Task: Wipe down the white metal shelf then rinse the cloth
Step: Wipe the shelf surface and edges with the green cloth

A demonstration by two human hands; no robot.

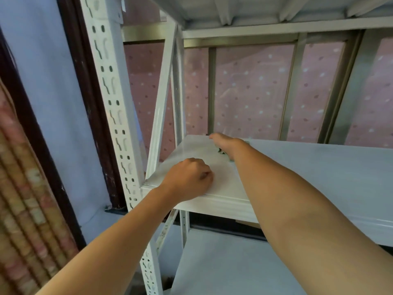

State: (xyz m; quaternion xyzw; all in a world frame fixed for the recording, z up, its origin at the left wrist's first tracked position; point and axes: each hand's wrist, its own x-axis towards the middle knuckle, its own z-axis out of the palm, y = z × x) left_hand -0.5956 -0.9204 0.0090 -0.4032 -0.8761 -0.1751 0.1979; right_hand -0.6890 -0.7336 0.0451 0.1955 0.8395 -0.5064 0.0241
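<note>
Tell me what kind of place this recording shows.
Probably a home storage corner: a bare white metal shelf on slotted uprights, pink dotted window covering behind, patterned curtain at left.

I saw soft, even daylight filtering through the pink dotted window film [251,90] behind the rack, leaving a pale sheen on the white shelf [319,167] and almost no hard shadows. Focus was slightly soft throughout, and the wide lens bent the perforated upright [110,88] near the edge.
</note>
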